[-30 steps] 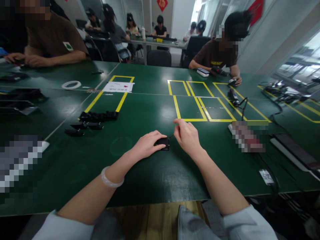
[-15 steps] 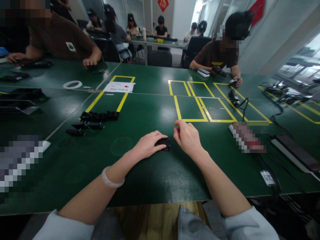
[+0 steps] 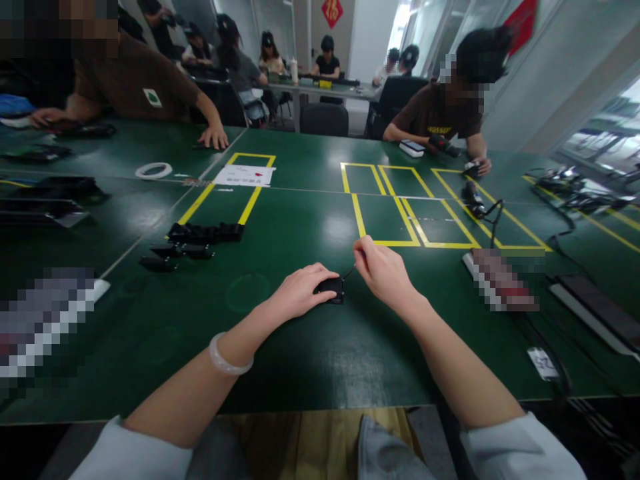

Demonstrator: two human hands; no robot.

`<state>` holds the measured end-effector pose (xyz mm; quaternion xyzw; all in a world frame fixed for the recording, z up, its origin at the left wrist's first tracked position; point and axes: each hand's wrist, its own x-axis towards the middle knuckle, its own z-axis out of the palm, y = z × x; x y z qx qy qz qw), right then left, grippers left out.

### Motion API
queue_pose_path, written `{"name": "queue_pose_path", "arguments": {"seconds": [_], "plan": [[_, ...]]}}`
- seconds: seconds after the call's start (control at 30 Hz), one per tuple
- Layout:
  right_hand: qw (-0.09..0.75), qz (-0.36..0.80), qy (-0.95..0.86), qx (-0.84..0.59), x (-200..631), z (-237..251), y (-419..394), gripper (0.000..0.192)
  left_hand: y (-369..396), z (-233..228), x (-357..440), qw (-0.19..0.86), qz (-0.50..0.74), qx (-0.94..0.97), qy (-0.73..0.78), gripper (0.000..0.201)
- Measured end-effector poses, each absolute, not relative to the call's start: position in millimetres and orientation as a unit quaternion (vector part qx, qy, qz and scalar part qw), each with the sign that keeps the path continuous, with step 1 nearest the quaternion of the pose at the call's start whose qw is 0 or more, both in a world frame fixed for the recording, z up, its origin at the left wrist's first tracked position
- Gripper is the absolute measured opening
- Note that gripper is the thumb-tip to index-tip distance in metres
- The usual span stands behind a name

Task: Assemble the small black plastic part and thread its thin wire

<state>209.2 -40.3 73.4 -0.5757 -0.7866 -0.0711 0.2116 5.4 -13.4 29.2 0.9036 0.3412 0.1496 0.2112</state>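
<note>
My left hand (image 3: 303, 292) is closed on a small black box-like part (image 3: 334, 288), with fingers over its far side and the thumb along its near side. The part rests on the green table in front of me. My right hand (image 3: 384, 265) sits just right of it, fingers pinched around a thin dark rod (image 3: 350, 271). From the pinch, the rod slants down to the right edge of the black part. How its tip meets the part is too small to make out. A pale bangle (image 3: 227, 357) circles my left wrist.
Several black parts (image 3: 183, 250) lie beyond my left hand. A white sheet (image 3: 245, 175) and yellow tape frames (image 3: 395, 243) mark the table. At right are devices (image 3: 595, 313) and cables (image 3: 555, 233); a tape ring (image 3: 153, 171) lies far left. Two people sit opposite.
The view has shifted slightly. My right hand has turned a little, and more of the rod shows between it and the part. The left co-worker's hand has slid rightward across the table.
</note>
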Motion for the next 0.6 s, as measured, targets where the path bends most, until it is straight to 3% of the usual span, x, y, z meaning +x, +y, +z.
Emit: {"name": "queue_pose_path", "arguments": {"seconds": [0.3, 0.6], "plan": [[0.151, -0.071, -0.843, -0.511, 213, 89, -25, 0.032, -14, 30, 6, 0.211, 0.143, 0.902, 0.348, 0.036], [0.139, -0.033, -0.863, -0.484, 218, 93, -21, 0.029, -13, 33, 5, 0.214, 0.132, 0.906, 0.341, 0.035]]}}
